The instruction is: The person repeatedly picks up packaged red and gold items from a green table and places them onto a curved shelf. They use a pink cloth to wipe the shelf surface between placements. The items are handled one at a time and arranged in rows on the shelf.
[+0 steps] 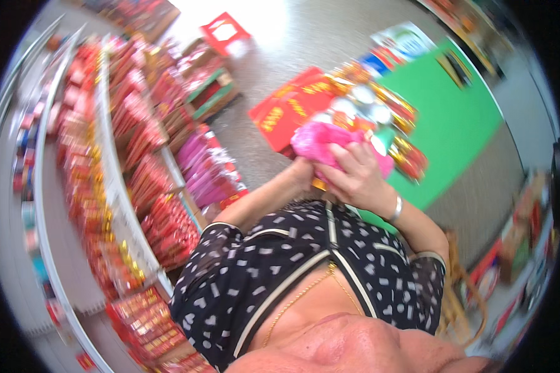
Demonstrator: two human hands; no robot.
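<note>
A bright pink fluffy cloth-like item [324, 142] is bunched between both hands, close in front of the waist. My left hand [303, 173] holds its near left side, with the fingers mostly hidden. My right hand [354, 170], with a silver bracelet at the wrist, grips it from above, fingers curled into the pile. Just beyond the hands, red packets with gold characters [291, 105] lie beside round silvery-lidded containers [361, 95] and gold-and-red wrapped packages [396, 109]. The picture is blurred, so finer detail cannot be told.
Shelves of red and gold packets [81, 154] run along the left. Boxes with pink and red packets [207, 172] stand nearer. A green surface [448, 121] spreads to the right, bearing a dark and yellow object [455, 69]. A wooden or rattan chair [457, 289] is at the lower right.
</note>
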